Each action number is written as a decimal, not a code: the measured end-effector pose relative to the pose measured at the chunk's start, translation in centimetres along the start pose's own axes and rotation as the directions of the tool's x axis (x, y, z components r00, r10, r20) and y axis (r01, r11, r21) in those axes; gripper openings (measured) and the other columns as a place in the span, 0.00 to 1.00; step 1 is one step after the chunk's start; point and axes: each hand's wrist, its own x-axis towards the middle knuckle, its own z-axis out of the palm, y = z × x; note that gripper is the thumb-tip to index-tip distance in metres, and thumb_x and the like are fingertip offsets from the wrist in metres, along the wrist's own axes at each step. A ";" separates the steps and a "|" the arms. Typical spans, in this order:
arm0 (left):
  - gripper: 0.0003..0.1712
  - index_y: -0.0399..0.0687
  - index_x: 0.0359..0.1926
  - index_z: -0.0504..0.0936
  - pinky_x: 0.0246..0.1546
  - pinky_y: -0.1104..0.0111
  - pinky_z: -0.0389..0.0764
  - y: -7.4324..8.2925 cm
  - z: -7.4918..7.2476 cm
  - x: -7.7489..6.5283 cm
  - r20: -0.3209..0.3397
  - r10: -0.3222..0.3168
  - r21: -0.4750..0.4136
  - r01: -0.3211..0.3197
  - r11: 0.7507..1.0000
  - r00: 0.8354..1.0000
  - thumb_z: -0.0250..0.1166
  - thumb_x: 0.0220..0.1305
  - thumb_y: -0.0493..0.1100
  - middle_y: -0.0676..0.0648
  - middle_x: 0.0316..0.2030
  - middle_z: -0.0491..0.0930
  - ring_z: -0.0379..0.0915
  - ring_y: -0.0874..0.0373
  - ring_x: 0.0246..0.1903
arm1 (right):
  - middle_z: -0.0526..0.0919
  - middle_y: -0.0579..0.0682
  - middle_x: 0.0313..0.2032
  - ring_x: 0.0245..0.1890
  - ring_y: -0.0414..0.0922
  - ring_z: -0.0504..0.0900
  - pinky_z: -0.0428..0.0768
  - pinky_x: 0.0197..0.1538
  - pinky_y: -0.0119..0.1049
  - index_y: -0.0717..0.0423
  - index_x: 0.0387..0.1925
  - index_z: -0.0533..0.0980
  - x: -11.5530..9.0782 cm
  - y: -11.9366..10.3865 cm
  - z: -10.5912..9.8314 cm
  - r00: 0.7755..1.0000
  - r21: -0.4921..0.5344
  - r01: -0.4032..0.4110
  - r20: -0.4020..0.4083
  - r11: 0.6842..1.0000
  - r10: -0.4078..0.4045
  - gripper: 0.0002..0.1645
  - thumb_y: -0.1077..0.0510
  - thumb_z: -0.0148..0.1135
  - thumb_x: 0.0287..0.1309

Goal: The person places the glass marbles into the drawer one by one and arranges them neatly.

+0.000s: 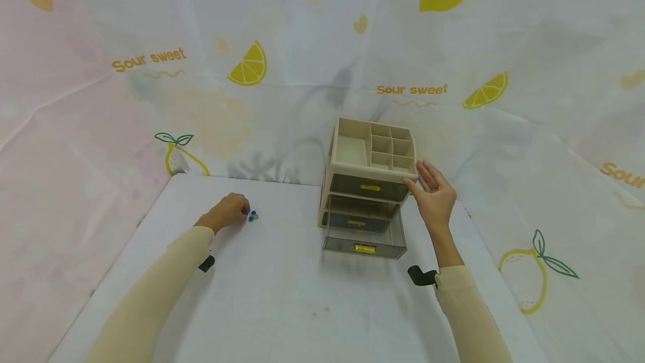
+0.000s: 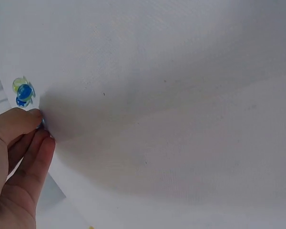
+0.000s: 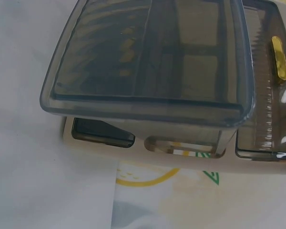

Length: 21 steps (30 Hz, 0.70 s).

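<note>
Three glassy blue and yellow-green beads cluster beside the left fingers

The left hand is just beside small, glossy blue and green beads on the white tabletop. The right hand touches the upper right edge of a beige plastic organizer, whose translucent grey middle drawer juts out.
</note>
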 end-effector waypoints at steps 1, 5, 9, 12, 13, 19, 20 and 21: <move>0.09 0.33 0.40 0.84 0.47 0.53 0.78 0.0 0.0 0.0 -0.005 -0.004 -0.003 0.004 1.000 1.000 0.63 0.57 0.27 0.41 0.37 0.81 0.76 0.46 0.41 | 0.77 0.69 0.54 0.57 0.61 0.75 0.75 0.57 0.38 0.77 0.58 0.70 0.0 0.0 0.0 1.000 0.000 -0.001 -0.001 1.000 0.001 0.35 0.77 0.71 0.45; 0.10 0.33 0.40 0.84 0.49 0.53 0.77 -0.1 0.2 0.0 -0.016 -0.018 -0.014 0.018 1.000 1.000 0.62 0.58 0.26 0.40 0.38 0.82 0.77 0.45 0.42 | 0.77 0.69 0.54 0.57 0.61 0.75 0.75 0.57 0.38 0.76 0.58 0.71 0.1 0.0 0.0 1.000 0.003 -0.001 -0.002 1.000 0.001 0.35 0.77 0.71 0.45; 0.11 0.33 0.41 0.84 0.48 0.52 0.78 -0.3 0.3 0.0 -0.025 -0.015 -0.031 0.015 0.999 1.000 0.61 0.57 0.25 0.39 0.38 0.82 0.77 0.44 0.43 | 0.77 0.69 0.54 0.57 0.61 0.75 0.75 0.57 0.38 0.75 0.58 0.71 0.1 -0.1 0.0 1.000 0.001 0.001 -0.001 1.000 -0.001 0.35 0.77 0.71 0.45; 0.11 0.32 0.39 0.84 0.48 0.52 0.78 -0.4 0.5 0.0 -0.048 -0.002 -0.043 0.000 0.999 0.999 0.62 0.56 0.24 0.39 0.37 0.82 0.77 0.44 0.42 | 0.76 0.69 0.54 0.57 0.61 0.75 0.74 0.58 0.38 0.76 0.58 0.71 0.1 -0.1 0.0 1.000 0.000 -0.002 0.001 1.000 0.002 0.35 0.77 0.71 0.45; 0.11 0.32 0.39 0.85 0.48 0.52 0.78 -0.5 0.5 0.0 -0.058 0.003 -0.047 -0.006 0.999 0.998 0.62 0.55 0.24 0.39 0.37 0.82 0.77 0.44 0.42 | 0.76 0.69 0.55 0.57 0.61 0.75 0.74 0.58 0.38 0.76 0.58 0.71 0.1 -0.1 -0.1 1.000 0.000 -0.006 0.001 1.000 0.006 0.35 0.77 0.71 0.45; 0.10 0.32 0.41 0.84 0.48 0.53 0.78 -0.8 1.0 -0.3 -0.111 -0.002 -0.094 -0.009 0.996 0.994 0.62 0.58 0.25 0.40 0.38 0.82 0.78 0.44 0.43 | 0.77 0.68 0.55 0.57 0.60 0.76 0.75 0.57 0.36 0.75 0.58 0.71 0.0 -0.1 -0.1 1.000 -0.003 -0.031 -0.004 1.000 0.031 0.35 0.77 0.71 0.45; 0.11 0.32 0.41 0.84 0.48 0.53 0.78 -0.8 1.0 -0.3 -0.117 -0.005 -0.102 -0.007 0.995 0.993 0.62 0.58 0.25 0.39 0.38 0.82 0.78 0.44 0.42 | 0.77 0.68 0.54 0.57 0.60 0.76 0.75 0.57 0.37 0.75 0.58 0.71 0.0 -0.2 -0.1 1.000 -0.002 -0.029 -0.003 1.000 0.029 0.35 0.77 0.71 0.45; 0.11 0.32 0.42 0.84 0.48 0.53 0.78 -0.8 1.0 -0.4 -0.125 -0.017 -0.115 0.003 0.993 0.992 0.62 0.58 0.25 0.39 0.39 0.82 0.78 0.45 0.42 | 0.77 0.68 0.54 0.57 0.60 0.76 0.75 0.57 0.37 0.74 0.58 0.71 0.0 -0.2 -0.1 1.000 0.000 -0.027 -0.002 1.000 0.027 0.35 0.77 0.71 0.45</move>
